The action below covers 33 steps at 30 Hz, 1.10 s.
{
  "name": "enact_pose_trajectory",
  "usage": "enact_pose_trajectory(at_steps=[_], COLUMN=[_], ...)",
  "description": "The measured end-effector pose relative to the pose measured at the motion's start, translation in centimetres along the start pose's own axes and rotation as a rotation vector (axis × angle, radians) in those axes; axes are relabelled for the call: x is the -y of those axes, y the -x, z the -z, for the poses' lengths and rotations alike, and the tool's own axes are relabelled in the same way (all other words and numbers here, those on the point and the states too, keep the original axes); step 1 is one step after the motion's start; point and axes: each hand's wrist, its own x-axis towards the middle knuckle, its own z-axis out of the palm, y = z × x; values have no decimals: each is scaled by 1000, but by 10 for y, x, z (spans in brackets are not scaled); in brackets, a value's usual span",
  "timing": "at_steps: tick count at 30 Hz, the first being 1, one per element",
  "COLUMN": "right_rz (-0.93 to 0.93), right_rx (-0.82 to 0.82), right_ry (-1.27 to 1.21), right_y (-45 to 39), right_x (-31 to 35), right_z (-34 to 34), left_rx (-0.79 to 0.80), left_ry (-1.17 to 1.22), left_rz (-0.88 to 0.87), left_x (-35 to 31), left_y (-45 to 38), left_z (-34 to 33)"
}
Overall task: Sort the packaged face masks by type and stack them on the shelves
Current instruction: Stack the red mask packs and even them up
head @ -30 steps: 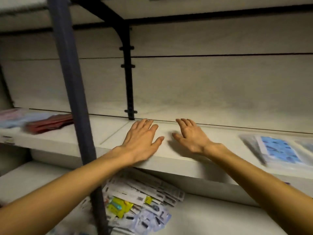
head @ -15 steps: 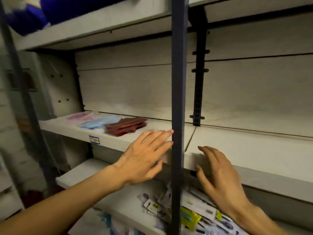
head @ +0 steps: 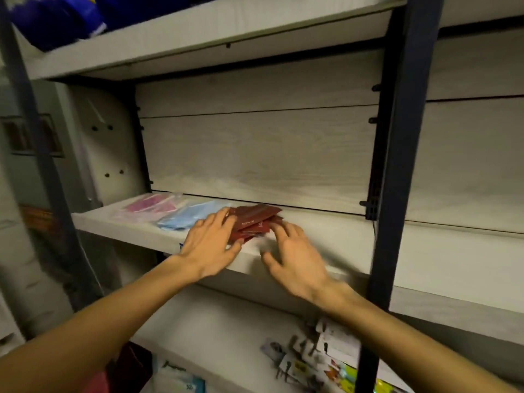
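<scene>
Both hands have moved left along the shelf to the red packets, left hand and right hand spread and empty; squaring the pile evenly from both sides seems best.

Both hands extended forward, palms down: left, right, fingers spread.
</scene>
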Motion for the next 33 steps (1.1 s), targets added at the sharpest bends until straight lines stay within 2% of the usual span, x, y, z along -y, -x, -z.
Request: enact_pose_trajectory(at_steps=[2, 6, 9, 16, 24, 28, 30, 33], right_rz=[-199, -641, -882, -972, -855, -912, -987, -997], right_rx=[73, 63, 229, 345, 134, 221, 205, 164], right_ry=[-263, -994, -1237, -1029, -729, -916, -1007, -1042], right_y=[-35, -85, -109, -139, -148, -153, -152, -149], right_x=[3, 7, 7, 6, 26, 34, 34, 31], right_z=[-7, -11, -16, -39, -40, -34, -38, -42], left_rx=[44, 173, 162, 131, 102, 118, 145, 189], left_ry=[22, 167, 314, 519, 708, 850, 915, 1027], left_rz=[-6, -94, -137, -234, -247, -154, -94, -34], left_x=[17, 46, 61, 89, 102, 100, 102, 104], left_y=[-13, -29, -29, -37, -45, -46, -45, -46], left_z=[-8, -22, -35, -54, -69, -64, -61, -57])
